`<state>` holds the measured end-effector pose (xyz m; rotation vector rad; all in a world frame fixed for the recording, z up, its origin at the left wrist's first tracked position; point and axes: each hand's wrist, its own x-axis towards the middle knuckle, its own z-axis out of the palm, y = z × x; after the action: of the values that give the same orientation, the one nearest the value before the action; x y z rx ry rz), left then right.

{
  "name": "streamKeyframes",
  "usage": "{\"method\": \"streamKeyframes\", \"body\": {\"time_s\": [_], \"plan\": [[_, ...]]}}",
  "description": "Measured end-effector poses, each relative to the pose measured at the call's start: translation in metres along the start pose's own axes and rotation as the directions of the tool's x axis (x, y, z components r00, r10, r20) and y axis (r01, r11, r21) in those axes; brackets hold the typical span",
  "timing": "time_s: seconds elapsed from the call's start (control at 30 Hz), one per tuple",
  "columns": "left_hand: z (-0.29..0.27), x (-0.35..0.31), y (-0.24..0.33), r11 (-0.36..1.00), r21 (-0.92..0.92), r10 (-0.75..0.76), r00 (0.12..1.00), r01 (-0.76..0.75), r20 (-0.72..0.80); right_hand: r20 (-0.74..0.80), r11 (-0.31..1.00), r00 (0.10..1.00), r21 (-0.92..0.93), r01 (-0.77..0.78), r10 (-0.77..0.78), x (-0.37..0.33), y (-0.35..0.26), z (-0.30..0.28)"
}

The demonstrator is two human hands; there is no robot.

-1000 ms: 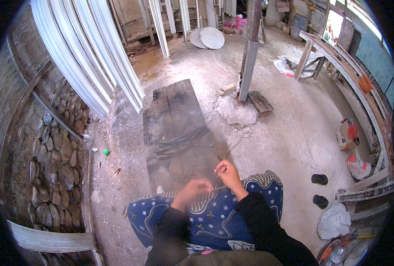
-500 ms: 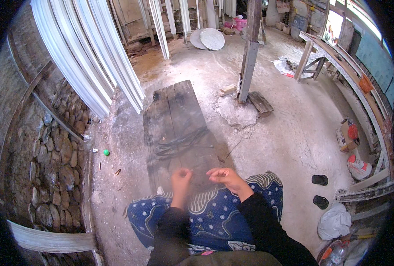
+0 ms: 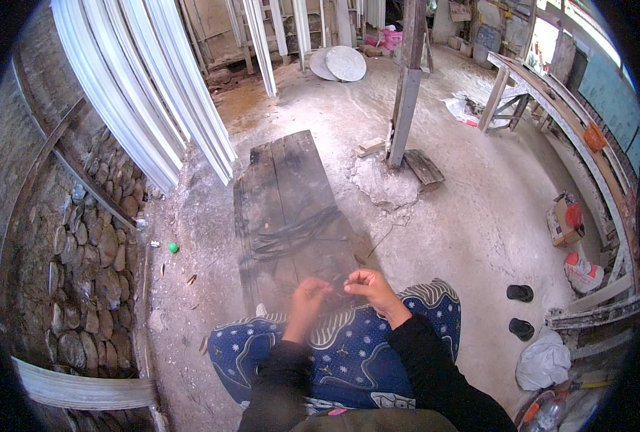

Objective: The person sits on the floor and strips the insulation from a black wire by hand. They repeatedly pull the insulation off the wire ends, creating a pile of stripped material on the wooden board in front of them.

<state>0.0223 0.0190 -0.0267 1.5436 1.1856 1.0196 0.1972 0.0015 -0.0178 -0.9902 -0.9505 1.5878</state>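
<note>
Over my lap, in blue patterned cloth (image 3: pixel 363 353), my left hand (image 3: pixel 308 299) and my right hand (image 3: pixel 372 290) face each other a short way apart. Both are closed with thumb and fingers pinched together; the left is smeared by motion. Something thin and dark shows faintly between the fingertips, too small to name. Just beyond the hands, a loose bundle of thin dark strips (image 3: pixel 298 232) lies across a dark wooden board (image 3: pixel 280 169). Neither hand touches that bundle.
Long pale strips (image 3: pixel 140 79) hang at the left above stacked stones (image 3: pixel 89 288). A wooden post (image 3: pixel 404 108) stands ahead, with two round discs (image 3: pixel 345 63) behind. Right: dark sandals (image 3: pixel 520 293), a white sack (image 3: pixel 543 360) and a long wooden bench (image 3: pixel 550 93). A green ball (image 3: pixel 173 248) lies left.
My left hand has moved right, toward my right hand, narrowing the gap between them. The right hand has shifted slightly, its fingertips drawn closer together. The strips on the board lie as before.
</note>
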Motion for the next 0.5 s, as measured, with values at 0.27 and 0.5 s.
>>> {"method": "streamKeyframes", "body": {"time_s": [0.27,0.5], "plan": [[-0.001,-0.007,-0.001,0.902,-0.253,-0.073,0.703,0.349,0.708,-0.296,0.695,0.923,-0.717,-0.044,-0.246,0.005,0.011,0.004],[0.0,0.003,-0.013,0.945,-0.26,-0.196,0.98,0.198,0.036,-0.22,0.64,0.878,-0.759,0.119,-0.425,0.012,0.019,-0.009]]}}
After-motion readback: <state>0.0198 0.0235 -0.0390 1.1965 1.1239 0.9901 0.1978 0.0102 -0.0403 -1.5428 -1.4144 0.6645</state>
